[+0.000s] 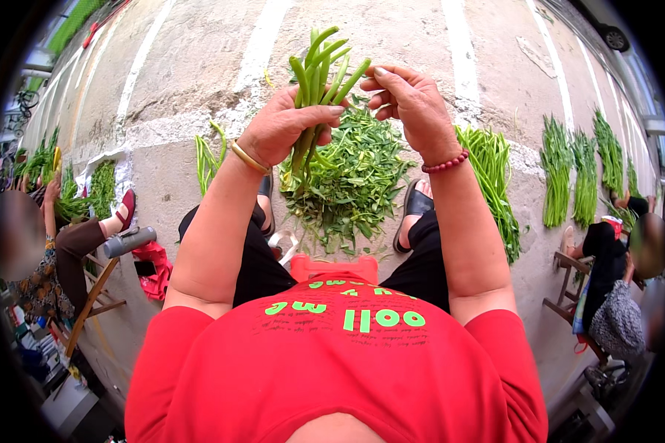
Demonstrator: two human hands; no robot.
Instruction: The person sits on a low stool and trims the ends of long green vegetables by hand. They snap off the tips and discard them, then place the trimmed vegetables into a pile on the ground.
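My left hand [288,124] grips a bunch of thick green leaf-vegetable stems [316,72], probably water spinach. Their cut ends point away from me, and darker ends hang below the fist. Just right of the bunch is my right hand [407,102], its fingers loosely curled. Its fingertips are by the end of one stem; whether they pinch it is unclear. Beneath both hands, a heap of loose green leaves and trimmings [354,177] lies on the ground between my feet.
Long green stems [487,183] lie by my right arm, and a few more [208,155] lie left. Bundled greens [557,171] stretch farther right. One seated person [77,249] is at left, beside a grey bottle [130,242]; others sit right. A red plastic stool [332,267] shows beneath me.
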